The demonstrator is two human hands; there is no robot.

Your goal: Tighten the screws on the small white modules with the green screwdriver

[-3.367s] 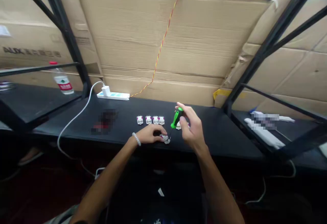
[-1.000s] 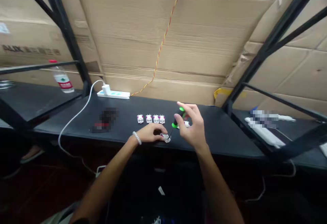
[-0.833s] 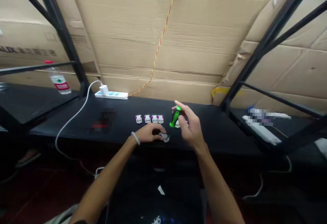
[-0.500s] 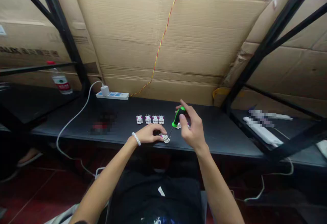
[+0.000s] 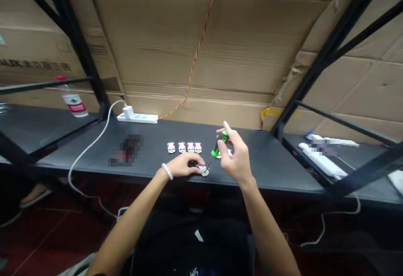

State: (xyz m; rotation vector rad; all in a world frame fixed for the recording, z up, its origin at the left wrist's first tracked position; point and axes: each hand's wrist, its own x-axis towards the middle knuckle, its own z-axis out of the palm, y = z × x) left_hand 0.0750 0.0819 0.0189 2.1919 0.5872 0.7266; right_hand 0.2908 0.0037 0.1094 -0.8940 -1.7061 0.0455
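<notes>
My left hand (image 5: pixel 185 165), with a white beaded bracelet at the wrist, pinches a small white part with purple bits (image 5: pixel 204 170) against the dark tabletop. In my right hand (image 5: pixel 235 154) is a screwdriver (image 5: pixel 215 149) with a black and green handle. Its thin shaft slants down to the left, and the tip meets the white part or is very close to it. Several similar white and purple parts (image 5: pixel 181 147) stand in a row beyond my left hand. Partly hidden behind the right hand lie more such pieces (image 5: pixel 229 153).
A white power strip (image 5: pixel 138 118) with a plugged-in charger sits at the back left, its white cable (image 5: pixel 91 145) running over the front edge. Black metal frame posts (image 5: pixel 302 87) flank the workspace. Cardboard (image 5: pixel 201 49) walls the back. A water bottle (image 5: pixel 74 102) stands at left.
The picture has darkened a little and the view has shifted very slightly. Both hands, the screwdriver and the held part keep nearly the same places.
</notes>
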